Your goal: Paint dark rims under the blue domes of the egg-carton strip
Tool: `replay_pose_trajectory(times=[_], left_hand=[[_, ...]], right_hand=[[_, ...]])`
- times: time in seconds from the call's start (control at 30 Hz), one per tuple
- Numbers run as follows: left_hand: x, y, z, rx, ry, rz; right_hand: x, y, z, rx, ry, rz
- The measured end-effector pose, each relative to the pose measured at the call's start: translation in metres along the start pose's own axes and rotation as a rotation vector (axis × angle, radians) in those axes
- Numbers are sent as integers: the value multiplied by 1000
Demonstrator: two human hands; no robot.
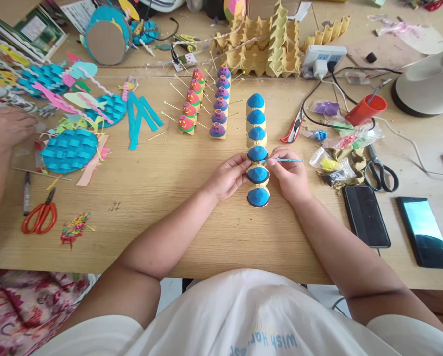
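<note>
Six blue domes are sitting in one strip [257, 133] on the table [162, 198]. The strip is running straight away from me and its near end is lying just in front of my chest. My left hand [226, 175] is gripping the left side of the strip at the fourth dome from the far end, with the fingers bent close together and the thumb pressing on the rim. My right hand [290, 175] is leaning against the right side of the same dome. Its fingers are pinching narrowly around a thin blue stick [291, 160], which is lying level and pointing out to the right. The inner end of the stick is meeting the dome between my two thumbs.

Beyond the strip and to its left, a purple row [220, 106] and a red row [190, 104] of small painted figures are standing side by side, near each other. Behind them egg cartons [273, 44] are piling up. To my right, two phones [366, 215] are lying flat near my forearm, black scissors [380, 173] are lying just beyond them, and a red cup [366, 110] is standing further back. Far to my left, red scissors [39, 217] are lying well apart from my hands, and another person's hand [6, 128] is resting at the table edge.
</note>
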State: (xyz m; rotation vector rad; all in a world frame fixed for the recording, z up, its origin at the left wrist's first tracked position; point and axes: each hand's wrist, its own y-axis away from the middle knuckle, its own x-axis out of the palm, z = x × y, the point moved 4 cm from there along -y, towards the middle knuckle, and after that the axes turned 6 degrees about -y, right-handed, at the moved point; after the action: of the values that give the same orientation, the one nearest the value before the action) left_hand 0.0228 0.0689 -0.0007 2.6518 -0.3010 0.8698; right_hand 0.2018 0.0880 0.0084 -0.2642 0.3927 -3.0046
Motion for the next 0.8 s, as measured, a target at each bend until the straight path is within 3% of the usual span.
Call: replay_pose_trajectory(times=[0.8], left_hand=[[1, 1, -2, 17, 14, 12]], right_hand=[[3, 0, 0, 24, -132, 1]])
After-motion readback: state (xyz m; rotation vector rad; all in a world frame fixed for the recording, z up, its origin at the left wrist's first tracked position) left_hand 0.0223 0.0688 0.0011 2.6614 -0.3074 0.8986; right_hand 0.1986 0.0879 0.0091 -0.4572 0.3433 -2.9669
